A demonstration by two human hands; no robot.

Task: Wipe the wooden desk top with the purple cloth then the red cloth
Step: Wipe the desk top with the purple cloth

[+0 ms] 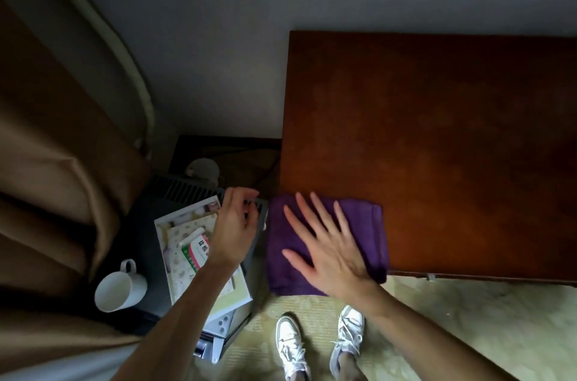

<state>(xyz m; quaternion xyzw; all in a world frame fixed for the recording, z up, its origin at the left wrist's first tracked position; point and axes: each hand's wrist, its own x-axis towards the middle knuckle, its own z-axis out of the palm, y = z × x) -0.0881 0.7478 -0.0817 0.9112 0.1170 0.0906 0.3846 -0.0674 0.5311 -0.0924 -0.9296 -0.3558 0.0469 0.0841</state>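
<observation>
Purple-cloth pass underway: your right hand [327, 255], flat and unclenched, presses the purple cloth [324, 243] at the table's [437, 131] lower-left corner, left hand [237, 224] loosely curled and empty; next, sweep toward upper right.

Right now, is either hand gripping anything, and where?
Nothing is gripped. The right hand presses flat on the purple cloth; the left hand is empty.

My right hand [324, 251] lies flat, palm down, fingers spread; my left hand [234, 230] hovers loosely curled, both forearms extended forward.
</observation>
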